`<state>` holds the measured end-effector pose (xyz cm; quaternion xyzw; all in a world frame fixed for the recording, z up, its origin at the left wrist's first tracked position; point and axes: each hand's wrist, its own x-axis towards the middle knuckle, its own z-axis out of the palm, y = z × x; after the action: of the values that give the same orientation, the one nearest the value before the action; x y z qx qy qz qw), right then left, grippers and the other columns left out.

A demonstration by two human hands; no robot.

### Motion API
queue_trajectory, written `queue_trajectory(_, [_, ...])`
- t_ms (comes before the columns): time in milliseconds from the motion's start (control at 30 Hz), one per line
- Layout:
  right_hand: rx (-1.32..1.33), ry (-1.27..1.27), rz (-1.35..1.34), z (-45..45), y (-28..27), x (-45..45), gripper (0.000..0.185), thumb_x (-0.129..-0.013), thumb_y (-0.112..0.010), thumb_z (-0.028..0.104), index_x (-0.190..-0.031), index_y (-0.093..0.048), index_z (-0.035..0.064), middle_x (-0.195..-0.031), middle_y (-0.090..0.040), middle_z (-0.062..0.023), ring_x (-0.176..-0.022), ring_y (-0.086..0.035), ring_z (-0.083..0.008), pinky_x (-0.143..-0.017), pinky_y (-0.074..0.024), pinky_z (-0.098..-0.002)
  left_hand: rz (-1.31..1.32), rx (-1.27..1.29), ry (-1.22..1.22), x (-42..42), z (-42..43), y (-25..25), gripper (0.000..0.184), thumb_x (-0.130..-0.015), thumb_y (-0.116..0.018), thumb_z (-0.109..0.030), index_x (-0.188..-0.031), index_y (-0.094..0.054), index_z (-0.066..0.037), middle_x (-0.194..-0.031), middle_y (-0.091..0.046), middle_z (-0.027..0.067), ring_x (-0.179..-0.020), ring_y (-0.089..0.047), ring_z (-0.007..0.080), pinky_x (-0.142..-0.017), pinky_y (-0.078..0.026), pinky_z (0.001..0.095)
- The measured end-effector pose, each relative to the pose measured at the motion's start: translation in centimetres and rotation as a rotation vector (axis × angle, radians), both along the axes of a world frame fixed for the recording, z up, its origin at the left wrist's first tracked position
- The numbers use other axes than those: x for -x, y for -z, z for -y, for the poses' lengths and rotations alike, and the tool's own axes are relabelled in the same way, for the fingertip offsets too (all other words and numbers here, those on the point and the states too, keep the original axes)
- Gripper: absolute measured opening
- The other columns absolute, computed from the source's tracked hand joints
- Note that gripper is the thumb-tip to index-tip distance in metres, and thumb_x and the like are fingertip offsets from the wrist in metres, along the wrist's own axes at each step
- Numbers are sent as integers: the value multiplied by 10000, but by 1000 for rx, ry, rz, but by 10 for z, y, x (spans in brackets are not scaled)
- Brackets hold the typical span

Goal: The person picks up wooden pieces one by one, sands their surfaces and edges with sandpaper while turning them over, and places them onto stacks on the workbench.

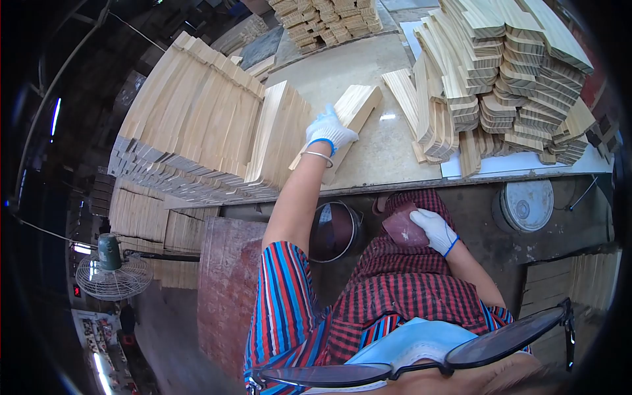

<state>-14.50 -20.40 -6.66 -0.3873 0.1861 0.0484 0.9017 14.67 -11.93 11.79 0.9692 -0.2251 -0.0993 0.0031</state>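
My left hand (331, 131), in a white knit glove with a blue cuff, reaches over a pale wooden piece (359, 105) on the table. Its thumb lies to the right and its fingers to the left across the wood; the palm hides the grip in part. Just left of it stands a tall stack of similar shaped wooden pieces (197, 99). My right hand (434, 230), gloved too, is low over my lap, closed on a dark red sheet of sandpaper (403, 227). The sheet is bent and dusted with pale powder.
Stacked curved wooden pieces (507, 79) fill the table's right side. More piles (326, 23) stand at the back. Below the table edge are a metal bucket (336, 230) and a lidded white bucket (525, 205). A fan (112, 273) stands at the left.
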Motion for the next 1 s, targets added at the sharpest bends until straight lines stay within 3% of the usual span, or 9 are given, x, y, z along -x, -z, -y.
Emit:
queue_trajectory(200, [177, 7, 37, -3, 5, 3, 293, -961, -544, 185, -1170, -589, -15, -1062, -647, -63, -922, -617, -138, -822, -503, -286, 98, 182, 13, 20, -13, -20, 1094, -579, -823, -425, -1433, -266, -29, -1276, -528, 270, -1152, -566, 398, -964, -472, 443])
queue_trajectory(267, [157, -3, 31, -4, 10, 4, 285, -960, -546, 185, -1159, -596, -13, -1055, -648, -57, -915, -614, -132, -815, -502, -281, 210, 569, 12, 24, -24, -28, 1063, -592, -835, -328, -1428, -257, -15, -1231, -556, 247, -1107, -591, 371, -948, -484, 416])
queue_trajectory(300, [146, 4, 2, -3, 8, 4, 282, -960, -545, 183, -1157, -596, -12, -1054, -649, -57, -910, -616, -131, -815, -503, -281, 208, 569, 6, 19, -30, -24, 1063, -592, -835, -328, -1428, -257, -15, -1231, -556, 247, -1107, -591, 371, -948, -484, 416])
queue_trajectory(367, [137, 8, -24, -4, 3, 1, 278, -960, -543, 180, -1155, -596, -11, -1053, -650, -57, -906, -618, -131, -815, -504, -282, 118, 1084, 104, 3, -39, -14, 1158, -597, -849, -253, -1469, -147, 42, -1365, -449, 270, -1247, -479, 374, -1020, -418, 402])
queue_trajectory(500, [109, 9, -17, -6, -3, 2, 281, -960, -543, 176, -1164, -592, -11, -1050, -654, -59, -906, -620, -131, -821, -506, -279, 35, 1423, 194, -2, -49, 23, 1215, -607, -854, -188, -1482, -52, 72, -1412, -391, 257, -1278, -442, 335, -1066, -373, 361])
queue_trajectory(667, [189, 4, 2, -6, -6, 4, 299, -957, -535, 163, -1188, -597, -18, -1043, -653, -51, -900, -619, -132, -816, -505, -280, 79, 1349, 105, 15, -38, 28, 1204, -605, -855, -161, -1481, -64, 75, -1423, -371, 252, -1303, -408, 323, -1076, -364, 358])
queue_trajectory(833, [1053, -130, 111, -3, -74, 9, 310, -905, -556, 136, -1174, -634, 4, -1020, -667, -101, -880, -630, -174, -812, -499, -284, 204, 1143, 158, 16, -36, 17, 1179, -570, -859, -228, -1459, -149, 82, -1385, -392, 276, -1282, -427, 370, -1067, -373, 406])
queue_trajectory(900, [1097, -144, 158, 7, -81, 6, 349, -857, -586, 146, -1182, -634, 29, -997, -671, -153, -895, -649, -241, -824, -507, -329, 292, 1050, 161, 31, -40, 8, 1146, -572, -856, -235, -1450, -187, 71, -1336, -444, 264, -1245, -461, 370, -1038, -397, 398])
queue_trajectory(1000, [1493, -98, 315, 14, -135, 7, 339, -791, -595, 166, -1103, -673, 61, -1037, -670, -178, -964, -639, -325, -868, -506, -401, 410, 841, 231, 48, -49, -14, 1068, -570, -843, -241, -1419, -265, 53, -1252, -516, 248, -1174, -511, 380, -990, -425, 413])
